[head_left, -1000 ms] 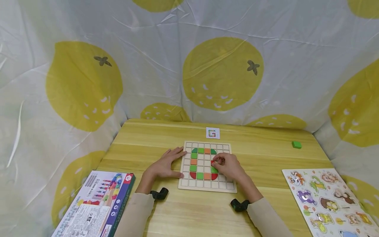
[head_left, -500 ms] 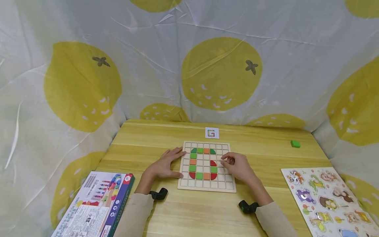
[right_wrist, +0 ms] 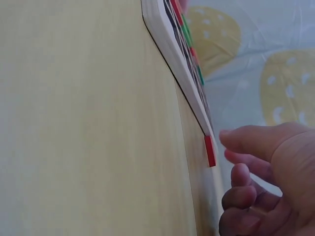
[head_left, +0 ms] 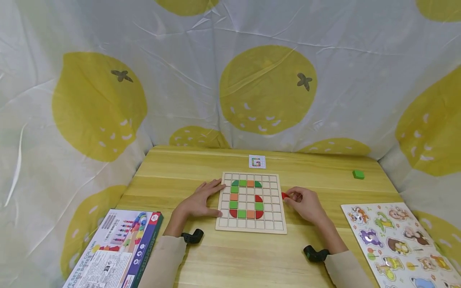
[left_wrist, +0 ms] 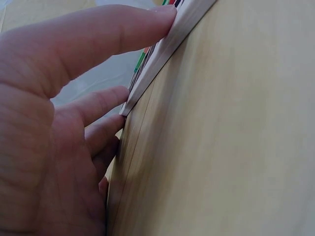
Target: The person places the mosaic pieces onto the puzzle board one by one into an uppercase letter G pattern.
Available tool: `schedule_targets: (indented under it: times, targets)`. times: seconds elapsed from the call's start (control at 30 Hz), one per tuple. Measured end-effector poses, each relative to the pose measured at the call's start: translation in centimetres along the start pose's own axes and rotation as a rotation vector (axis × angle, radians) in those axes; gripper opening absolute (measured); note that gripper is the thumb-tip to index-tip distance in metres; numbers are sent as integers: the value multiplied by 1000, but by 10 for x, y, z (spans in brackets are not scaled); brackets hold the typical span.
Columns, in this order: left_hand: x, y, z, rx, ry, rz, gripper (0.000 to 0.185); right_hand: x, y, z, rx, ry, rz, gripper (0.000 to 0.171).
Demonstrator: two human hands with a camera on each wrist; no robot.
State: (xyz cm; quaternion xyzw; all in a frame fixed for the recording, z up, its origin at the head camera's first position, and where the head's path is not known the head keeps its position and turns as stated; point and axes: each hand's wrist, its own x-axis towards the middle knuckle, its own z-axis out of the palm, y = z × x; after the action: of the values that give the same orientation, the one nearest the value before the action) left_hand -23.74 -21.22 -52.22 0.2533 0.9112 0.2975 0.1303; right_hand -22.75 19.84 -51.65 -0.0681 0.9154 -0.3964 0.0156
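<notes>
Left hand (head_left: 197, 202) lies flat, fingers straight; right hand (head_left: 306, 203) curls, fingertips pinching.

Pale wooden board (head_left: 277, 228) on smooth wood-grain table (head_left: 252, 260).

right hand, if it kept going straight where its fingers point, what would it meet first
Probably the small red piece at the fingertips of the right hand, then the right edge of the grid board just beyond, though depth is unclear.

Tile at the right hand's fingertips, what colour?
Red tile, just off the grid board's right edge; clearest in the head view.
</notes>
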Motion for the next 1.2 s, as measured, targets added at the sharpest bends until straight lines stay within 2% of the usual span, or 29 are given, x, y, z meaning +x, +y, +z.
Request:
schedule_targets:
  times: [0.4,0.57,0.7,0.93,1.07,1.2]
  targets:
    - [0,0,0,-9,0,7,97,4,7,0,-93,11,-35,15]
    - [1,0,-1,4,-1,6,98,6,7,-3,-91,36,-28,14]
    - [2,-1,-2,9,-2,7,98,7,7,-3,-90,58,-7,17]
    - [2,-2,-1,12,4,13,98,11,3,-2,-112,65,60,37]
    - [2,-2,-1,21,-3,12,98,12,2,-1,-123,76,101,36]
    - [1,-1,0,17,0,9,98,11,3,-2,-130,65,92,31]
